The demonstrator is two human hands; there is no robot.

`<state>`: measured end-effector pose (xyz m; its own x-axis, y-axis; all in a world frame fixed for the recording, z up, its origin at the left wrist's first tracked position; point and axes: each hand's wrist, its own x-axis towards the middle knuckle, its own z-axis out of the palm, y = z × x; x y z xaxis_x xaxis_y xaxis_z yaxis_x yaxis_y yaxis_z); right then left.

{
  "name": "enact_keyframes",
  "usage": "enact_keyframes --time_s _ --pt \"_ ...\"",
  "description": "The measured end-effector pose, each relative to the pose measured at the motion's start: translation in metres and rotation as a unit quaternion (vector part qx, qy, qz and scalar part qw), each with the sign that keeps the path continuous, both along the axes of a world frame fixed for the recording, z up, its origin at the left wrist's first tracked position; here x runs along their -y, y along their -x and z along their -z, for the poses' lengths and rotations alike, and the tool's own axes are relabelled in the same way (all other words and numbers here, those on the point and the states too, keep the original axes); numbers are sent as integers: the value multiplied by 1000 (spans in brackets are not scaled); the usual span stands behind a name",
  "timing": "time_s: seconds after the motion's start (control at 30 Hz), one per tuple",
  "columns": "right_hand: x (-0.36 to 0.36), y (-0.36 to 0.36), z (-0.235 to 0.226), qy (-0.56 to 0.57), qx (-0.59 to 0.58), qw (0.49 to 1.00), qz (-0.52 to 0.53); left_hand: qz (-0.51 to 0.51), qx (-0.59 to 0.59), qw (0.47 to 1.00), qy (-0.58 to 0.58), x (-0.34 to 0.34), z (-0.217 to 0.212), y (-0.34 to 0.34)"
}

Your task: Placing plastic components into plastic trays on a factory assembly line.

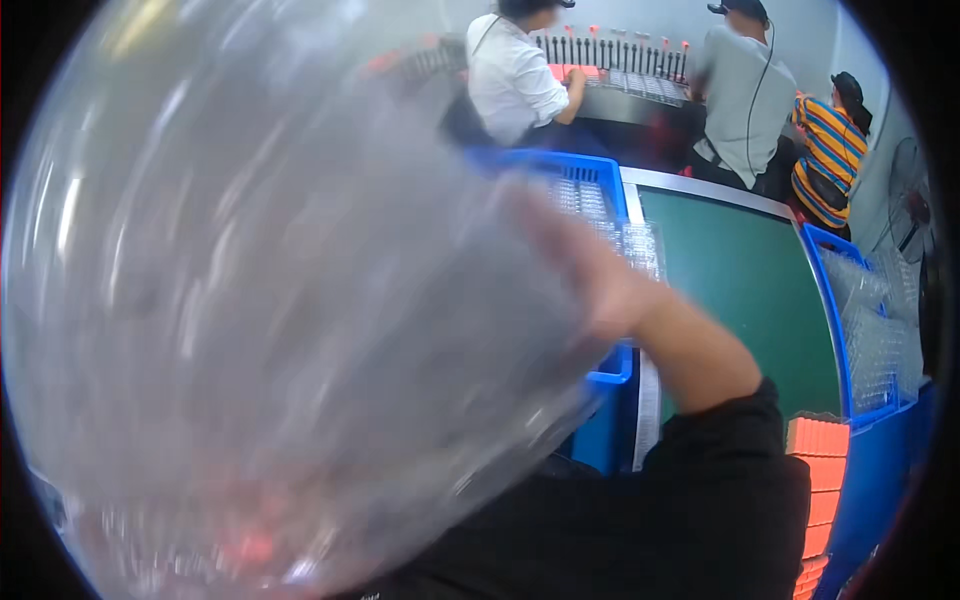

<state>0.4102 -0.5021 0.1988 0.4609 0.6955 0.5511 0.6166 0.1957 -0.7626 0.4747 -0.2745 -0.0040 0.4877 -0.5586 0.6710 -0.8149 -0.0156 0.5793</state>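
A large clear plastic bag (270,300) is held up close to the camera and fills most of the left and middle of the view, so that little can be made out through it apart from blurred reddish shapes near its lower edge. The right hand (590,270) is raised against the right side of the bag, with a black sleeve (720,470) below it; the fingers are covered by the plastic, and it cannot be told whether they are closed on the bag or only pressed to it. The left hand is not seen.

Behind the hand, a blue crate (610,190) is partly seen, with clear plastic pieces inside it. To its right lies a green table top (740,280) with a pale rim, and beyond that a second blue crate (835,300) is filled with clear plastic parts. A stack of orange pieces (818,470) stands at the lower right. At the far end, three people (740,90) are gathered at a dark bench with a row of upright tools.
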Motion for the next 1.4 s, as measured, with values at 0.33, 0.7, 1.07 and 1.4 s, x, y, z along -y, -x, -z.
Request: enact_keyframes --time_s 0.33,0.7,1.07,1.4 --pt "74 -45 -83 384 275 845 251 -146 -53 976 -152 -18 54 26" --pt "89 -84 37 402 136 847 320 -289 -248 900 -211 -40 85 -17" --pt "109 -125 53 395 110 853 323 -112 -547 829 40 -1 138 -50" --pt "65 -122 43 323 -26 904 281 -165 -464 775 -397 -96 84 -52"
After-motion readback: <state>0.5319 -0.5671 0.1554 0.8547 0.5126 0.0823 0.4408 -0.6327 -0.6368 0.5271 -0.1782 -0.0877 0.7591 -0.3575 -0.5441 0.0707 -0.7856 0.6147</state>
